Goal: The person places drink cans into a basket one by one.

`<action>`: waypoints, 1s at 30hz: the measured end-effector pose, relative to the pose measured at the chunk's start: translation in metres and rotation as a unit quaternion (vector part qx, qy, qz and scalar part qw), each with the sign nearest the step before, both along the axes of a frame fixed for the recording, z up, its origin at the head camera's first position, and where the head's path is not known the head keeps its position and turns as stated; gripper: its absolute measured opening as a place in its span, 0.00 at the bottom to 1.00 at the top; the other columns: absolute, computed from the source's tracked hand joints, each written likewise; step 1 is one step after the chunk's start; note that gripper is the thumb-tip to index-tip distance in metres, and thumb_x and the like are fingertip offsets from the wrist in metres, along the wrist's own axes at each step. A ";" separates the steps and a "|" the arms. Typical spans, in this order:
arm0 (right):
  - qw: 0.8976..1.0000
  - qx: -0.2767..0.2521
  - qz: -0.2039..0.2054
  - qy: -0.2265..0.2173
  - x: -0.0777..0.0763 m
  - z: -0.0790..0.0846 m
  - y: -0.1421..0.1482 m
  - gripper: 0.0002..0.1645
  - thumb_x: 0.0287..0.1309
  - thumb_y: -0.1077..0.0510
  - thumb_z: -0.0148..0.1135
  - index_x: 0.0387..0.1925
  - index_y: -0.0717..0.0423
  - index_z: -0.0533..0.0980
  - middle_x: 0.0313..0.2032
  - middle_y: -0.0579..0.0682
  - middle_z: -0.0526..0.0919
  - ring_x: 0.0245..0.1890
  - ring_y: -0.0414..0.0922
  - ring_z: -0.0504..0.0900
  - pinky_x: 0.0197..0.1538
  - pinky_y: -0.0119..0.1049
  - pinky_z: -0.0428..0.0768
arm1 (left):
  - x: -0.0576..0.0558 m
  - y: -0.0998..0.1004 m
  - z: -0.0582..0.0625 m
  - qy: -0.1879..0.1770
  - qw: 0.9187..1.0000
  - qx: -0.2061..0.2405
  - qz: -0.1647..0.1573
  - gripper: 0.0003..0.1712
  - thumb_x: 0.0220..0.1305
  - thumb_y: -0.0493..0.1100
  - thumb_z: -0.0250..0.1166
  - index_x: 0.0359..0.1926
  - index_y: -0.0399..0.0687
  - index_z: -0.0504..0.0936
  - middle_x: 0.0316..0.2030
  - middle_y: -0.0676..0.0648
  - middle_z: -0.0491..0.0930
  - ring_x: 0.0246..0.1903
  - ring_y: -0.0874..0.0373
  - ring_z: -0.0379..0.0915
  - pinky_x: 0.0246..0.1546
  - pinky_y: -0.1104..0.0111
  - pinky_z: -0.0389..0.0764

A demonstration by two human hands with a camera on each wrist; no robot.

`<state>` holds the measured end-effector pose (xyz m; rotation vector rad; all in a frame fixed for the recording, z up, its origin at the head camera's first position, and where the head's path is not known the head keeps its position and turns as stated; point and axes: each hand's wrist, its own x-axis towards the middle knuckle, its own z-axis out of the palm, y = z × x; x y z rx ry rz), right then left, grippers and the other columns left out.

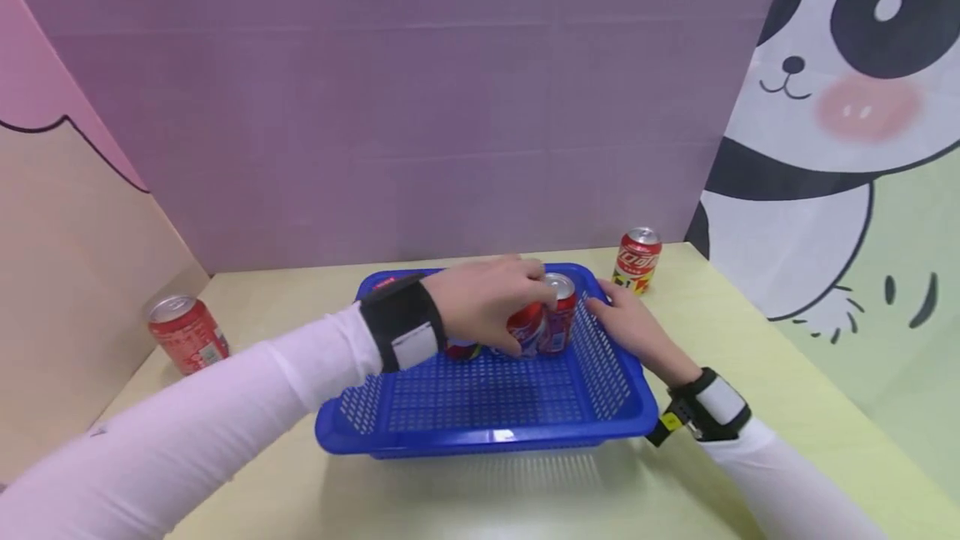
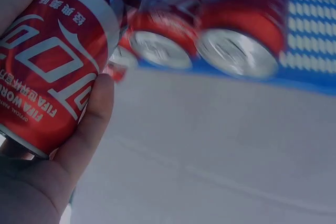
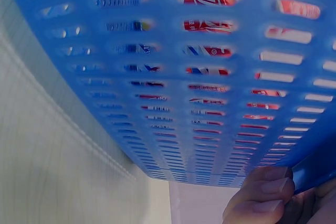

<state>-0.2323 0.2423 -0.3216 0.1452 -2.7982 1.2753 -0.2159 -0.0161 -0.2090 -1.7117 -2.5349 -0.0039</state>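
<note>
My left hand (image 1: 483,298) reaches over the blue plastic basket (image 1: 487,440) and grips a red soda can (image 1: 528,325) inside it. In the left wrist view, thumb and fingers wrap round this can (image 2: 55,61), which tilts and has white lettering and a blue patterned end. Beside it in the basket stands another red can (image 1: 560,319). A further can (image 1: 461,350) is mostly hidden under my left hand. On the basket's right side, my right hand (image 1: 637,332) holds the rim, its fingertips (image 3: 270,187) curled at the edge in the right wrist view.
On the table (image 1: 262,465), a red can (image 1: 187,333) stands at the left and a red and yellow can (image 1: 637,261) at the back right, beyond my right hand. A purple wall panel (image 1: 420,123) closes off the back; a panda-printed panel (image 1: 810,232) flanks the right.
</note>
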 end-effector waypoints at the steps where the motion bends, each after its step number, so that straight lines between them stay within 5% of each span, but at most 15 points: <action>1: 1.000 0.000 0.001 0.002 0.000 0.000 0.000 0.30 0.74 0.57 0.45 0.70 0.70 0.59 0.58 0.68 0.75 0.54 0.59 0.77 0.58 0.56 0.74 | -0.001 0.007 -0.004 0.003 1.000 -0.008 -0.010 0.32 0.50 0.50 0.78 0.58 0.54 0.80 0.50 0.50 0.74 0.49 0.57 0.68 0.47 0.69 0.76; 7: 1.000 0.004 0.007 0.014 0.000 0.000 -0.001 0.28 0.74 0.56 0.45 0.68 0.69 0.63 0.56 0.67 0.76 0.51 0.57 0.78 0.55 0.55 0.76 | -0.007 0.041 -0.031 0.031 0.996 -0.068 -0.037 0.34 0.52 0.51 0.77 0.61 0.54 0.78 0.56 0.48 0.74 0.56 0.54 0.67 0.55 0.65 0.75; 15: 1.000 0.005 -0.002 0.002 0.001 0.000 -0.001 0.29 0.74 0.55 0.44 0.69 0.68 0.62 0.54 0.65 0.77 0.45 0.54 0.79 0.49 0.49 0.81 | -0.009 0.060 -0.054 0.043 0.990 -0.123 -0.048 0.34 0.52 0.49 0.77 0.61 0.57 0.78 0.57 0.48 0.73 0.56 0.54 0.68 0.54 0.64 0.75; 24: 1.000 -0.004 -0.002 -0.010 0.001 0.001 -0.002 0.32 0.74 0.54 0.44 0.71 0.69 0.58 0.62 0.68 0.71 0.57 0.61 0.75 0.56 0.56 0.75 | -0.012 0.069 -0.066 0.137 0.976 -0.130 -0.105 0.34 0.48 0.51 0.79 0.58 0.58 0.80 0.52 0.49 0.74 0.51 0.54 0.67 0.49 0.66 0.75; 30: 1.000 0.003 0.001 0.009 -0.001 0.000 0.001 0.31 0.74 0.56 0.43 0.70 0.71 0.59 0.62 0.69 0.70 0.61 0.62 0.70 0.61 0.59 0.68 | -0.012 0.068 -0.067 0.186 0.970 -0.094 -0.128 0.28 0.57 0.47 0.74 0.59 0.55 0.79 0.58 0.46 0.72 0.61 0.51 0.63 0.62 0.63 0.66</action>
